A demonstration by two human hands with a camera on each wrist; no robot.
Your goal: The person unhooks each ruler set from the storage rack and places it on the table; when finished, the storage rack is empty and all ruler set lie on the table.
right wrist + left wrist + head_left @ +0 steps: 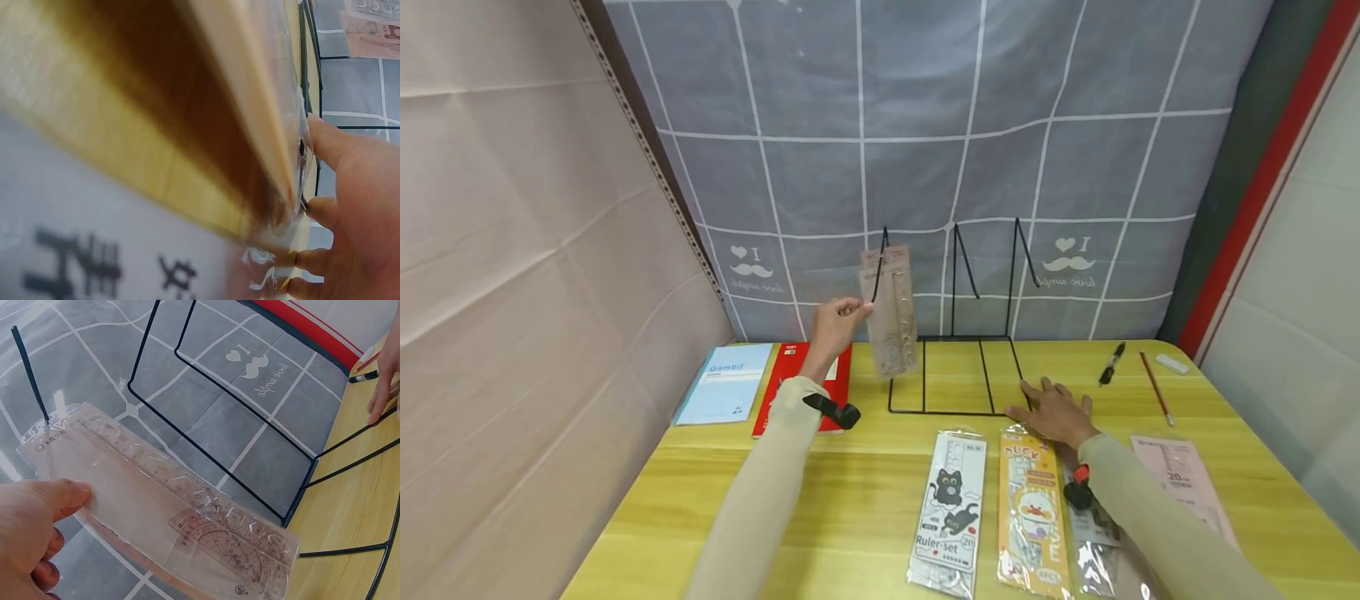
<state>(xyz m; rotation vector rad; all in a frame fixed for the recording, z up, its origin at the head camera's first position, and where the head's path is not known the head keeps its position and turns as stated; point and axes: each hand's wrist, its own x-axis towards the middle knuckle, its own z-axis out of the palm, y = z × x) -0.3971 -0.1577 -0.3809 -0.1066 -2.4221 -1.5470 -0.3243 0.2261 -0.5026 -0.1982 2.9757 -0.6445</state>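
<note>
A pink ruler set in a clear sleeve (891, 321) hangs from the left hook of a black wire rack (951, 412). My left hand (837, 327) is at its left edge, thumb on the front of the sleeve and fingers curled behind, pinching it; a ruler and a protractor (234, 547) show through the plastic. Over the front right corner of the rack's base my right hand (1054, 410) rests with spread fingers. Just below that hand lies a yellow duck ruler set (1033, 512), its top end close to the thumb. The rack's other two hooks (967, 262) carry nothing.
On the table lie a black cat ruler set (951, 508), a pink ruler pack (1183, 479) and another pack partly under the right forearm. A blue notebook (726, 383) and a red book (772, 400) are left; a pen (1112, 364), pencil (1156, 387) and eraser (1172, 363) lie back right.
</note>
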